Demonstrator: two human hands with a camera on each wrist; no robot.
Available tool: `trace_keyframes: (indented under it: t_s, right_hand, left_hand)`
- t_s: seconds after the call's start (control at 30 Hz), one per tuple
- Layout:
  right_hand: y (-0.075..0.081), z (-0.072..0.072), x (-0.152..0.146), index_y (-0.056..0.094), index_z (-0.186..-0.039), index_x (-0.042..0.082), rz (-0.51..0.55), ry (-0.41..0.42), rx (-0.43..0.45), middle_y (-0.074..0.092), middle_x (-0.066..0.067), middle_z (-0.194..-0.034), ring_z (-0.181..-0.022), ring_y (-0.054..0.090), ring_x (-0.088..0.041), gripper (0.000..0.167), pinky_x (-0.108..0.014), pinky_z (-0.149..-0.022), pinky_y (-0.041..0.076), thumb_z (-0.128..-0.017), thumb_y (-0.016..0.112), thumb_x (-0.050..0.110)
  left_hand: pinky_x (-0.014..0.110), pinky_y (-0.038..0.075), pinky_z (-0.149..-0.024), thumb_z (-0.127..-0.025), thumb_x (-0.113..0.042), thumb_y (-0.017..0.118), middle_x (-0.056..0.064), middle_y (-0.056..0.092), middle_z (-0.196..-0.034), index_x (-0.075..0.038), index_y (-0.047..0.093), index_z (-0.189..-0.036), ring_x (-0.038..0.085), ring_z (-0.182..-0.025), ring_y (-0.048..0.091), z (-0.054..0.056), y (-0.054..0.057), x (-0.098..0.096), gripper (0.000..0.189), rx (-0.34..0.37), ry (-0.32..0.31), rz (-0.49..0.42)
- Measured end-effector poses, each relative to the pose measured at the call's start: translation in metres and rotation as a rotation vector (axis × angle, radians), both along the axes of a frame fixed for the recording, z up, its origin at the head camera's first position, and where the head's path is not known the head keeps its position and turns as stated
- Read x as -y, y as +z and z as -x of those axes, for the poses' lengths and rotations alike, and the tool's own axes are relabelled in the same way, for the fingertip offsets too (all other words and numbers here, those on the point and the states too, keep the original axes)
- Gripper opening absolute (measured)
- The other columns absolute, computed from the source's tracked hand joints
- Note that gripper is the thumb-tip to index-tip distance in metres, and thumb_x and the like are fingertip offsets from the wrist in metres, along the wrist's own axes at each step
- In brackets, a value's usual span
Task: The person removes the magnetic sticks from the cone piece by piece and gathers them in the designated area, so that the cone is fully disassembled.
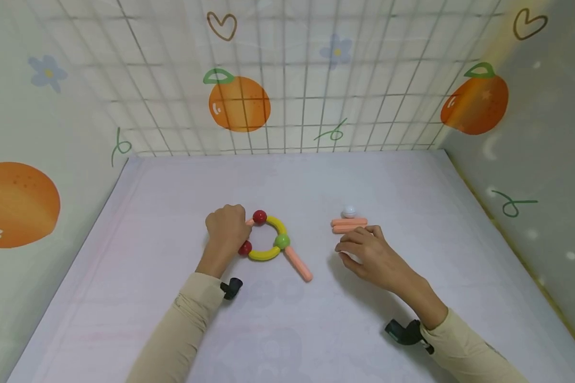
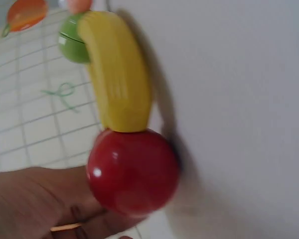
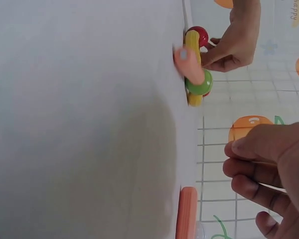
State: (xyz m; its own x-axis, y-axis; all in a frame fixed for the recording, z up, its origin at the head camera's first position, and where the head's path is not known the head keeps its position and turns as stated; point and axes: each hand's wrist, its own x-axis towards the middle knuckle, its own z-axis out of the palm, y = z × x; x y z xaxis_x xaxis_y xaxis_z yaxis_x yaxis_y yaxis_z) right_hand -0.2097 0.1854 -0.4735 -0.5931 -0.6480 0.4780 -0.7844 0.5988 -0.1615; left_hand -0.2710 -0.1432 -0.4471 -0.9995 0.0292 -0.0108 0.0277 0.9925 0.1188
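A toy figure of joined balls and sticks lies on the table. Two yellow curved sticks (image 1: 277, 225) meet at a green ball (image 1: 281, 241), and their other ends touch two red balls (image 1: 260, 216). One straight pink stick (image 1: 299, 264) runs from the green ball toward the front right. My left hand (image 1: 227, 231) grips a second pink stick (image 1: 250, 222) beside the red balls, mostly hidden by the fingers. Above the table, my right hand (image 1: 371, 258) has loosely bent fingers and holds nothing. It is nearest two loose pink sticks (image 1: 348, 222) lying side by side.
A white ball (image 1: 348, 211) lies just behind the loose sticks. The pale tabletop (image 1: 287, 181) meets a back wall of gridded, fruit-printed cloth (image 1: 292, 80). Printed side walls stand left and right. Each sleeve carries a black wrist camera (image 1: 402, 332).
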Motion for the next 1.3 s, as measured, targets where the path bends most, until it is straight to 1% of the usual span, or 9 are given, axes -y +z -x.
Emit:
trace_keyframes:
  t_s: [0.33, 0.63, 0.73, 0.83, 0.93, 1.0, 1.07, 1.17, 1.3]
  right_hand:
    - [0.0, -0.001, 0.002, 0.075, -0.092, 0.011, 0.021, 0.005, -0.006, 0.066, 0.002, -0.094, -0.093, 0.059, -0.02, 0.019, -0.044, -0.076, 0.035, -0.077, 0.083, 0.003]
    - [0.0, 0.001, 0.005, 0.075, -0.092, 0.01, 0.027, 0.003, -0.001, 0.065, 0.002, -0.093, -0.092, 0.059, -0.019, 0.018, -0.045, -0.079, 0.035, -0.078, 0.083, 0.002]
    - [0.0, 0.001, 0.008, 0.075, -0.092, 0.011, 0.024, -0.009, -0.009, 0.066, 0.002, -0.093, -0.093, 0.059, -0.019, 0.017, -0.044, -0.078, 0.035, -0.078, 0.082, 0.003]
    - [0.001, 0.002, 0.012, 0.075, -0.092, 0.012, 0.027, -0.026, -0.013, 0.066, 0.003, -0.093, -0.094, 0.059, -0.02, 0.016, -0.045, -0.08, 0.035, -0.079, 0.082, 0.006]
    - [0.004, 0.004, 0.018, 0.075, -0.093, 0.012, 0.04, -0.046, -0.006, 0.067, 0.003, -0.093, -0.095, 0.059, -0.02, 0.015, -0.047, -0.082, 0.036, -0.08, 0.082, 0.008]
    - [0.005, 0.005, 0.022, 0.075, -0.094, 0.012, 0.043, -0.063, 0.009, 0.067, 0.002, -0.094, -0.096, 0.06, -0.02, 0.016, -0.047, -0.083, 0.036, -0.08, 0.083, 0.01]
    - [0.005, 0.006, 0.027, 0.075, -0.095, 0.012, 0.038, -0.079, 0.031, 0.068, 0.002, -0.095, -0.097, 0.061, -0.02, 0.017, -0.046, -0.082, 0.036, -0.08, 0.083, 0.013]
    - [0.004, 0.006, 0.036, 0.076, -0.096, 0.012, 0.02, -0.098, 0.069, 0.069, 0.002, -0.097, -0.099, 0.062, -0.019, 0.018, -0.045, -0.081, 0.036, -0.081, 0.084, 0.019]
    - [-0.002, 0.005, 0.047, 0.077, -0.095, 0.013, -0.024, -0.105, 0.112, 0.069, 0.003, -0.095, -0.095, 0.063, -0.018, 0.018, -0.041, -0.079, 0.038, -0.082, 0.084, 0.023]
  left_hand:
    - [0.034, 0.039, -0.052, -0.093, -0.031, 0.072, 0.009, 0.053, -0.058, 0.003, 0.071, -0.09, 0.027, -0.057, 0.055, -0.021, -0.002, -0.003, 0.034, -0.025, 0.119, -0.056]
    - [0.035, 0.041, -0.05, -0.091, -0.018, 0.069, 0.011, 0.054, -0.06, 0.001, 0.069, -0.081, 0.028, -0.058, 0.057, -0.037, -0.003, -0.006, 0.021, -0.058, 0.174, -0.1]
    - [0.038, 0.043, -0.05, -0.09, -0.018, 0.071, 0.011, 0.055, -0.06, -0.001, 0.068, -0.078, 0.03, -0.06, 0.059, -0.042, -0.002, -0.007, 0.021, -0.113, 0.164, -0.085]
    - [0.042, 0.048, -0.058, -0.09, -0.021, 0.074, 0.011, 0.064, -0.069, -0.004, 0.074, -0.087, 0.033, -0.067, 0.061, -0.044, -0.004, -0.009, 0.017, -0.248, 0.076, -0.135]
    - [0.044, 0.05, -0.075, -0.089, -0.021, 0.077, 0.007, 0.072, -0.093, -0.008, 0.078, -0.101, 0.031, -0.084, 0.063, -0.042, -0.009, -0.012, 0.018, -0.325, -0.11, -0.325]
    - [0.044, 0.049, -0.082, -0.088, -0.02, 0.078, 0.003, 0.072, -0.109, -0.012, 0.078, -0.107, 0.028, -0.094, 0.062, -0.039, -0.014, -0.016, 0.021, -0.295, -0.232, -0.462]
    - [0.042, 0.049, -0.086, -0.087, -0.02, 0.079, -0.001, 0.071, -0.115, -0.014, 0.078, -0.11, 0.025, -0.102, 0.061, -0.038, -0.019, -0.02, 0.023, -0.235, -0.311, -0.558]
    - [0.041, 0.05, -0.088, -0.086, -0.021, 0.081, -0.003, 0.071, -0.115, -0.016, 0.078, -0.109, 0.024, -0.106, 0.061, -0.038, -0.027, -0.024, 0.024, -0.205, -0.369, -0.571]
    - [0.041, 0.051, -0.09, -0.084, -0.022, 0.083, -0.002, 0.072, -0.112, -0.016, 0.078, -0.108, 0.023, -0.107, 0.063, -0.042, -0.035, -0.025, 0.025, -0.211, -0.386, -0.545]
